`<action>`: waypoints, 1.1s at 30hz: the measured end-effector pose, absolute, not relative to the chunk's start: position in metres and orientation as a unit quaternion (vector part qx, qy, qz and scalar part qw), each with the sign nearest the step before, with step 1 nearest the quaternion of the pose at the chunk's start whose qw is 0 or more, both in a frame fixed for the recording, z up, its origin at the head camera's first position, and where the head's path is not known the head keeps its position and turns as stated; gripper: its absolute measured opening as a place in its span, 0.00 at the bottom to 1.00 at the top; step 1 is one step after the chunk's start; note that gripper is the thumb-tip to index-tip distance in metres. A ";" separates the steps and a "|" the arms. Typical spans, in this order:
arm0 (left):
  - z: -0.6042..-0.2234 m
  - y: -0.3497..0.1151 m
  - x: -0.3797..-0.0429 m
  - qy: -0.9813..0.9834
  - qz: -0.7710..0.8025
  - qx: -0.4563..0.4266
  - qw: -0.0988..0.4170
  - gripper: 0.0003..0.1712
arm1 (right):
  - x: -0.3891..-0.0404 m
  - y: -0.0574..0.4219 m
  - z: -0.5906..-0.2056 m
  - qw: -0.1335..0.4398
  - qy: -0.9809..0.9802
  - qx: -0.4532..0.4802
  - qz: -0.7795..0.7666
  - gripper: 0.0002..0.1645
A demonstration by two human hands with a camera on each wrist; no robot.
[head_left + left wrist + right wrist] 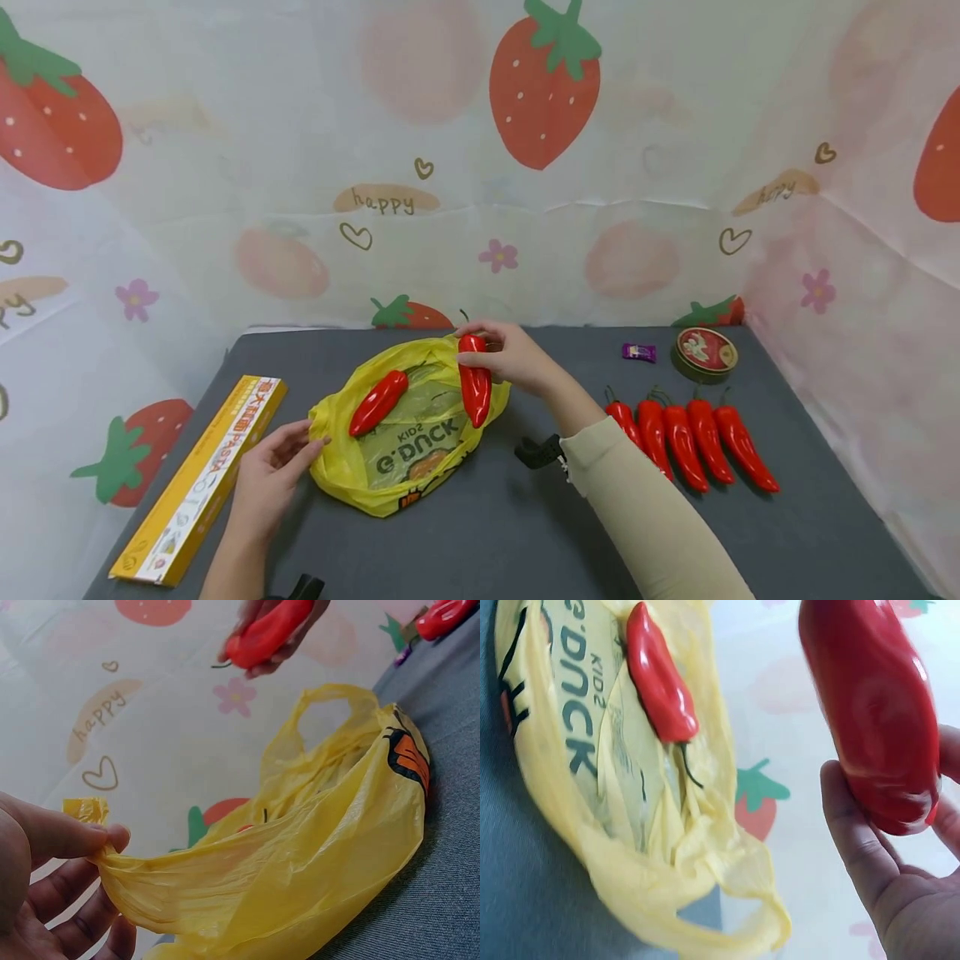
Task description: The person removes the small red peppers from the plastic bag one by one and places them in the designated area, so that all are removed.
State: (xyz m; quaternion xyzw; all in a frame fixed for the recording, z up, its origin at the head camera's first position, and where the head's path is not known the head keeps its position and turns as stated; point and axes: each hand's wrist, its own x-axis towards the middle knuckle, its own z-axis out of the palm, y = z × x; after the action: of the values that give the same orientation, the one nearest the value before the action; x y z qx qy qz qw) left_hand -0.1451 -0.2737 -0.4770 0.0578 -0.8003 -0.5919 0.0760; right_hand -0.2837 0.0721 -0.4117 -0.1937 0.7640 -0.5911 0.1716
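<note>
A yellow plastic bag (341, 479) lies spread wide on the grey table, its mouth facing up. One red chili pepper (378, 403) rests inside it. My left hand (272, 475) pinches the bag's left edge between thumb and index finger, clearest in the left wrist view. Over the bag's right side, my right hand (510, 357) holds a second red chili pepper (475, 383) by its upper end, tip pointing down. The right wrist view shows this held pepper (874, 712) in the fingers, apart from the bag.
Several red peppers (682, 446) lie in a row at the right. Behind them are a round red tin (705, 350) and a small purple packet (639, 352). A long yellow box (198, 479) lies along the left. A strawberry-print cloth (450, 167) hangs behind the table.
</note>
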 end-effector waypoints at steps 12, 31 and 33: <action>-0.476 -0.272 -0.144 -0.788 -0.607 0.055 0.082 0.23 | -0.277 0.123 -0.416 0.148 0.782 -0.155 -0.585 0.27; -0.477 -0.270 -0.147 -0.806 -0.585 0.069 0.060 0.24 | -0.255 0.193 -0.437 0.164 0.841 -0.176 -0.484 0.21; -0.477 -0.270 -0.147 -0.806 -0.584 0.070 0.062 0.24 | -0.253 0.201 -0.441 0.171 0.841 -0.179 -0.481 0.20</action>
State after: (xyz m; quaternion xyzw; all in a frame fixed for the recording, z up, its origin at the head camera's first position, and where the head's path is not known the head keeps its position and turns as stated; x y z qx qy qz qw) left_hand -0.1467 -0.2700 -0.4769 0.0696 -0.8061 -0.5844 0.0616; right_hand -0.2532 0.2010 -0.4406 -0.1787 0.8414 -0.4807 0.1705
